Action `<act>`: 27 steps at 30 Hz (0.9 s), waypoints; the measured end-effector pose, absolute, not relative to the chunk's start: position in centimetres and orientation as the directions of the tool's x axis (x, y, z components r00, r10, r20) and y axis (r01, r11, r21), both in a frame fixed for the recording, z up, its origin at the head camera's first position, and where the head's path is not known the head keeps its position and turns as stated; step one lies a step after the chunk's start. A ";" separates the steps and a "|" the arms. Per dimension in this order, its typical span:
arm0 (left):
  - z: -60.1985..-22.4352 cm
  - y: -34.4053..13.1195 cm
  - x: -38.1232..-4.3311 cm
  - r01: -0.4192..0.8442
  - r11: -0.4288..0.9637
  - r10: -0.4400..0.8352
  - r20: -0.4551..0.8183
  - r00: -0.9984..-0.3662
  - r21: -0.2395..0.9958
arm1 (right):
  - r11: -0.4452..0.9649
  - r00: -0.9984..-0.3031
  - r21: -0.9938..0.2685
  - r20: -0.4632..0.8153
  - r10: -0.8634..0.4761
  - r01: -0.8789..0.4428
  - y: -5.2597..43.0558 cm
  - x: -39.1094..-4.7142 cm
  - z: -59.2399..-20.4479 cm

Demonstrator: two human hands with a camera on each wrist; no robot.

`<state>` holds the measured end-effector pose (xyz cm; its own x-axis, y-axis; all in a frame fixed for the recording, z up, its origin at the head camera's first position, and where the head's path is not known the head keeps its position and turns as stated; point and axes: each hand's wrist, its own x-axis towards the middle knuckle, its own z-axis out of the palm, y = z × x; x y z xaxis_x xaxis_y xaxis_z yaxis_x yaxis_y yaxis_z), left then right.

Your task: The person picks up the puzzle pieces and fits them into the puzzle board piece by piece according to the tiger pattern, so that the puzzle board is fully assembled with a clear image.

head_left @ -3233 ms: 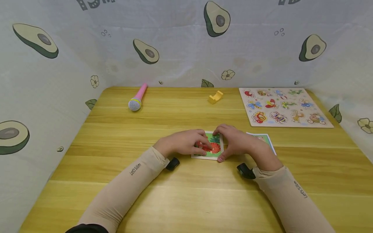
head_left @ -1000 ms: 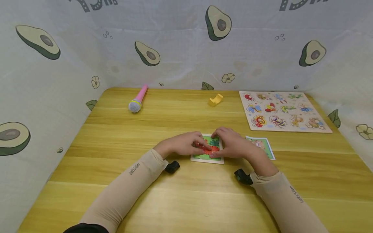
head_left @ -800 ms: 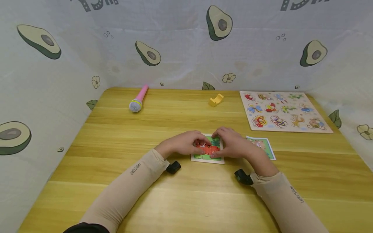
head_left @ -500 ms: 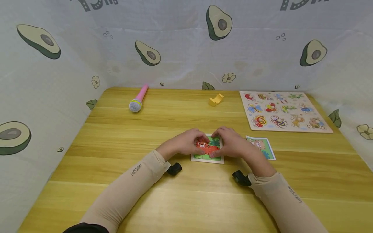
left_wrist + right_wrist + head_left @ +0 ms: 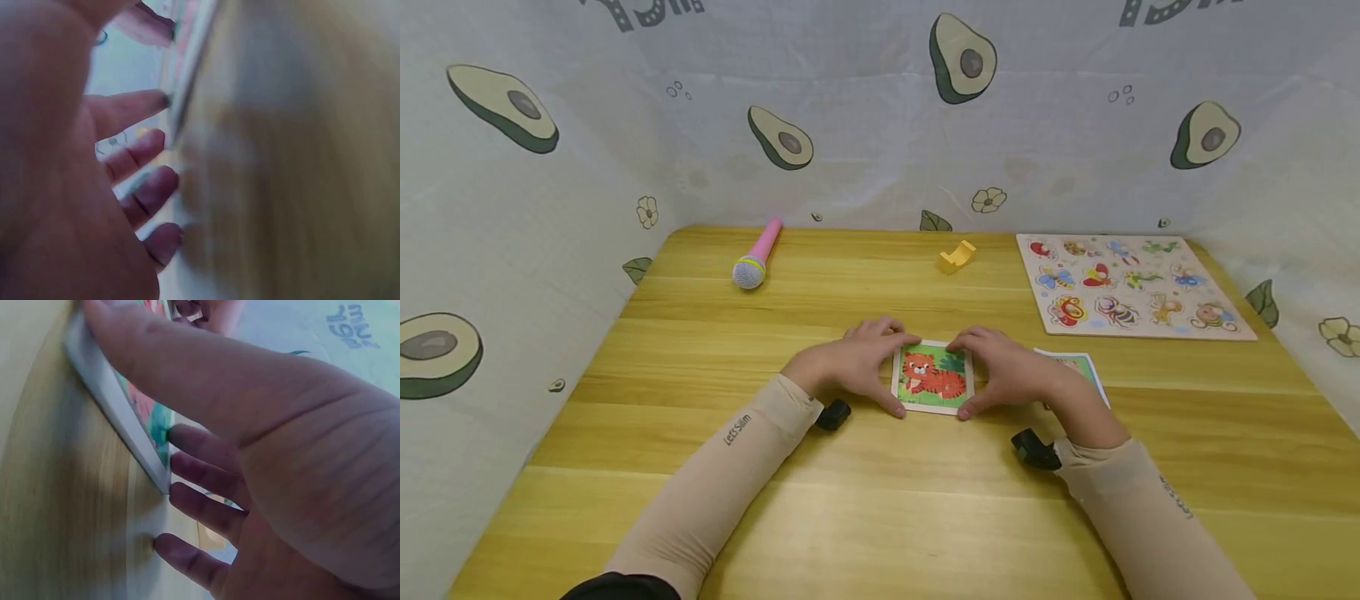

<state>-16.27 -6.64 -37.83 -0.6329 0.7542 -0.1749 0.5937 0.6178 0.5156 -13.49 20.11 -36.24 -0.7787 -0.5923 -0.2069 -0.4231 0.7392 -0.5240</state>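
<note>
A small square jigsaw puzzle (image 5: 934, 379) with an orange tiger on green and a pale border is between both hands in the head view. My left hand (image 5: 859, 360) grips its left side, index finger at the far corner and thumb at the near one. Across from it, my right hand (image 5: 1007, 371) holds the right side the same way. In the right wrist view, the right thumb lies along the puzzle's pale edge (image 5: 119, 409), with fingertips at the far corner. A picture card (image 5: 1086, 364) with a white border lies partly hidden behind the right hand.
A pegboard with insect pictures (image 5: 1138, 287) lies at the table's back right. Toward the back are a pink toy microphone (image 5: 758, 254) on the left and a yellow curved block (image 5: 957, 257) near the middle. An avocado-print cloth (image 5: 865, 100) walls the table.
My left hand has moved left off the picture to the puzzle's left edge, uncovering the tiger. The right thumb has gone from the picture to the near right corner. The puzzle has shifted slightly away.
</note>
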 end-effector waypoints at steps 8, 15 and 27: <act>-38.1 -7.4 -17.3 0.562 0.664 0.708 -0.172 -0.685 0.493 | 0.763 -0.811 -0.500 -0.185 -0.556 -0.409 19.9 -13.8 -36.7; -38.2 -7.3 -17.8 0.550 0.671 0.699 -0.179 -0.692 0.497 | 0.767 -0.833 -0.535 -0.193 -0.519 -0.354 20.1 -13.9 -36.8; -38.1 -7.2 -17.9 0.543 0.674 0.691 -0.167 -0.703 0.500 | 0.770 -0.841 -0.551 -0.209 -0.500 -0.321 20.3 -14.2 -36.9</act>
<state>-17.94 -7.18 -38.08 -0.7033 0.6910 -0.1673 0.5435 0.6742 0.5000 -14.20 20.26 -36.93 -0.8408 -0.4996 -0.2086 -0.3210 0.7703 -0.5510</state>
